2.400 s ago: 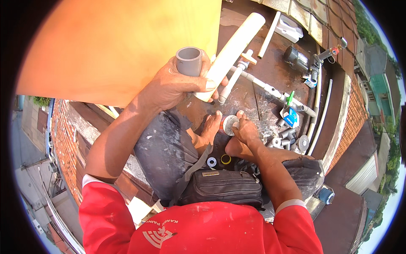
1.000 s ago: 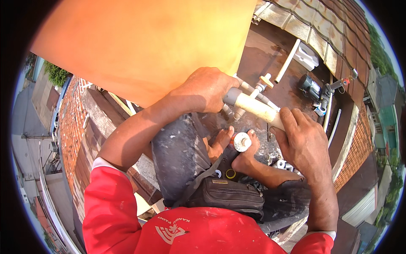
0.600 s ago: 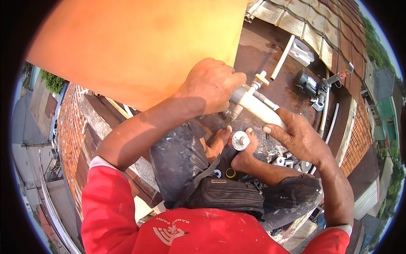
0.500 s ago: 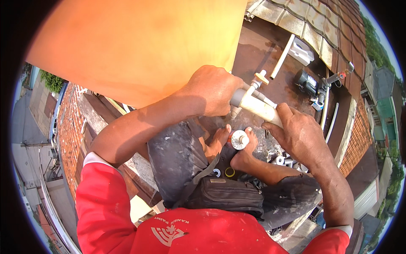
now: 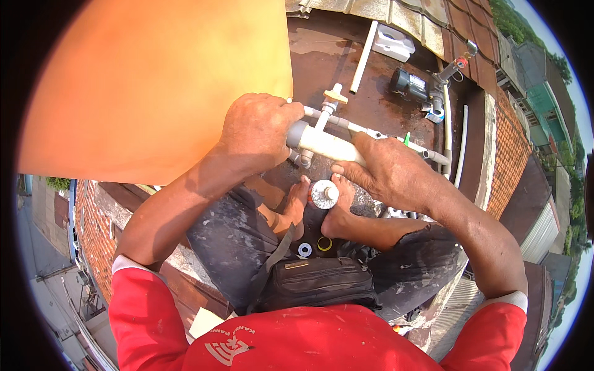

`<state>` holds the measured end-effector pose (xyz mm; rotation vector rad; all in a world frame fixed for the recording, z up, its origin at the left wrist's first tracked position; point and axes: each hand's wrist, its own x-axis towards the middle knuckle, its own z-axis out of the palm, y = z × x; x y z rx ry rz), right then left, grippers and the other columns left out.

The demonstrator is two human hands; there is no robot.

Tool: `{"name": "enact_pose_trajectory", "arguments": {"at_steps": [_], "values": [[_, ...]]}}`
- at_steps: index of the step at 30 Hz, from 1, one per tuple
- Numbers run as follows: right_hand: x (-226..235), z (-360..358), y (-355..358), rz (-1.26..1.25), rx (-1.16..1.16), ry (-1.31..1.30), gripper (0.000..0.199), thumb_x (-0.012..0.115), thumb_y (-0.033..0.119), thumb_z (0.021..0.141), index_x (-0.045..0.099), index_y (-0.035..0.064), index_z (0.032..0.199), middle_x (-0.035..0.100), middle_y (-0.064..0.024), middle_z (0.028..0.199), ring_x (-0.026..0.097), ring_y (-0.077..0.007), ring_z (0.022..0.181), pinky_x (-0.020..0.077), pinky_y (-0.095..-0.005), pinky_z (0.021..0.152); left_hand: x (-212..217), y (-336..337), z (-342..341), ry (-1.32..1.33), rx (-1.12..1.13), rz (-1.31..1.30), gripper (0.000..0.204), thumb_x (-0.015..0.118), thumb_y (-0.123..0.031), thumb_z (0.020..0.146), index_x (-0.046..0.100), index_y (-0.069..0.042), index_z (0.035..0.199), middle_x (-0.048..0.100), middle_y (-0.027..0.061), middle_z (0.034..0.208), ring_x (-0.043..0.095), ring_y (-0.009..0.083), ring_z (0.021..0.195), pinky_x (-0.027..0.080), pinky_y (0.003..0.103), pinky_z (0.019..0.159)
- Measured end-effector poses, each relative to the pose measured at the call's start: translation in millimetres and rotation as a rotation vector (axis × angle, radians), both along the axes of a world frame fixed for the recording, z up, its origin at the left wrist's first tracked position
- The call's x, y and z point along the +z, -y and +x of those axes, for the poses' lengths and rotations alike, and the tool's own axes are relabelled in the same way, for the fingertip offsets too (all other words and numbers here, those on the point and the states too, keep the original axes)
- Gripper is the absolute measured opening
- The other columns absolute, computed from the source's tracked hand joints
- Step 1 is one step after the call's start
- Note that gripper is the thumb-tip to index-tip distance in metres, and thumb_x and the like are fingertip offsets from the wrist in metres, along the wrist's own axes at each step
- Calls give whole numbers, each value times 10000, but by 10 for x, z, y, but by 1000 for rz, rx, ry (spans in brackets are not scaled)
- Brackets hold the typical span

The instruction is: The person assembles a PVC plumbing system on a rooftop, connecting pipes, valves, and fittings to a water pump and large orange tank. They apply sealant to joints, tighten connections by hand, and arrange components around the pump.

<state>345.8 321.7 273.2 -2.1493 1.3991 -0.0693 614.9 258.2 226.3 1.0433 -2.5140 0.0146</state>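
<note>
A thick cream-white PVC pipe (image 5: 331,146) with a grey end fitting (image 5: 297,133) is held crosswise in front of me. My left hand (image 5: 257,130) is closed round the grey end; its fingertips are hidden behind it. At the other end my right hand (image 5: 396,173) grips the white pipe, thumb below and fingers over the top. Just beyond it, thinner grey-and-white pipework (image 5: 346,123) passes behind my hands. A white valve with a yellowish handle (image 5: 335,97) sticks up from that pipework. Between my bare feet stands a can with a white top (image 5: 325,194).
A big orange tank (image 5: 154,80) rises at left. Beyond are a loose white pipe (image 5: 364,57), a white plastic container (image 5: 394,43) and a dark pump (image 5: 408,85). A white tape roll (image 5: 304,250) and yellow ring (image 5: 324,243) lie before my black bag (image 5: 315,281). Tiled roofs slope on both sides.
My view has swung to the right, so hands, pipe and tank sit farther left in the picture. Both hands keep their grip on the pipe, which now slants less.
</note>
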Motion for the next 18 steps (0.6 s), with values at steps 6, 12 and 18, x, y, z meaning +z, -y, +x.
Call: {"name": "enact_pose_trajectory", "arguments": {"at_steps": [6,12,18], "values": [[-389,-4,-20,59,-83,107,571,668,501,1121,657,-69,1100,750,-303,909,758,-514,927,578,-613,849,-230,131,-54,55,-41,-31,272,817,-3,684,757,-78,939,742,132,844,733,374,844,565,495,801],[-726,57,-82,2,-155,214,472,778,390,1046,649,-60,1104,752,-306,924,752,-519,959,569,-616,867,-337,378,-26,167,-118,-27,279,854,-26,677,671,-90,878,694,123,814,690,379,815,542,499,768],[-948,-131,-186,-188,-167,132,387,869,255,932,654,-38,1065,769,-290,916,769,-501,955,587,-603,870,-306,267,-146,211,-81,83,228,816,1,698,710,-74,886,728,144,831,733,390,873,571,507,818]]}}
